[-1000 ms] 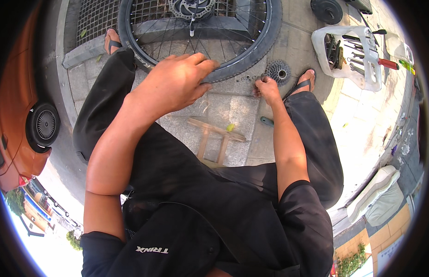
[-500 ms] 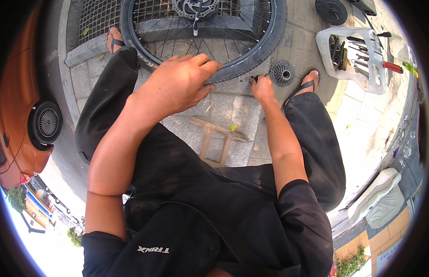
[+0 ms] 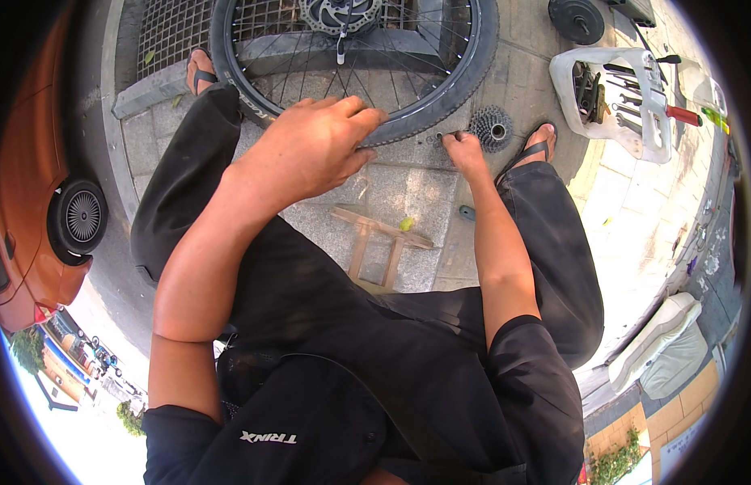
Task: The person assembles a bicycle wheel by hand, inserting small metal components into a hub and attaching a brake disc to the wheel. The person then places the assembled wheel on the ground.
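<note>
Right hand (image 3: 464, 151) has crept forward to pinch small parts on the paving beside the one cassette (image 3: 491, 127), while left hand (image 3: 310, 145) stays clamped over the tyre of the single upright bicycle wheel (image 3: 440, 89) (light, stiff-rimmed, grippy rubber; best held at the tyre).

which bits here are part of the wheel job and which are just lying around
In use: bicycle wheel under the left hand; small parts at the right hand; gear cluster.
Lying about: tool tray, wooden frame, orange car.
</note>
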### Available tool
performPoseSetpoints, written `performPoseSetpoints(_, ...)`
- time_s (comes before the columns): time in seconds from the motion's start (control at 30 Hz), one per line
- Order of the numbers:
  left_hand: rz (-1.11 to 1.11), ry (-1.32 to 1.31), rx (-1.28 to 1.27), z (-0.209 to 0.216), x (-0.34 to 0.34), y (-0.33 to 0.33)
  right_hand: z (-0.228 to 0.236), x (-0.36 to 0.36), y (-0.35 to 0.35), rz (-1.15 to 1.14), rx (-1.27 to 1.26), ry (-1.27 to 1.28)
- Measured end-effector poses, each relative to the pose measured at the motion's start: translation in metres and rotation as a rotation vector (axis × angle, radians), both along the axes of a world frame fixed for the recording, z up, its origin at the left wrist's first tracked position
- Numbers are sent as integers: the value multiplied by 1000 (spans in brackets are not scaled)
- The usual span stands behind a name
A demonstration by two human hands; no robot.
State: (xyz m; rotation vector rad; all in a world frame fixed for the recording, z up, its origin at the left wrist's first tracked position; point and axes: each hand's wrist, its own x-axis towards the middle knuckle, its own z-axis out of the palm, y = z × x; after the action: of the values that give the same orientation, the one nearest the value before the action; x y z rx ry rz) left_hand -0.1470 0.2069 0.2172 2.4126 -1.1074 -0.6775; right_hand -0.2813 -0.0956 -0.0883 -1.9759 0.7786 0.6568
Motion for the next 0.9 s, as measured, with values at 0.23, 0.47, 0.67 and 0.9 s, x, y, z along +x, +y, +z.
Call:
performPoseSetpoints(0.23,-2,-2,-32,-1,0,0,0,0,27,275,-404,-142)
performPoseSetpoints(0.47,1,-13,-15,1,-1,1,21,7,10,197,-61,-35)
performPoseSetpoints(0.67,-9,-17,-12,-1,-1,2,17,-11,2,-358,731,178)
performPoseSetpoints(0.9,-4,-26,-14,-1,-2,5,5,0,60,362,-189,-8)
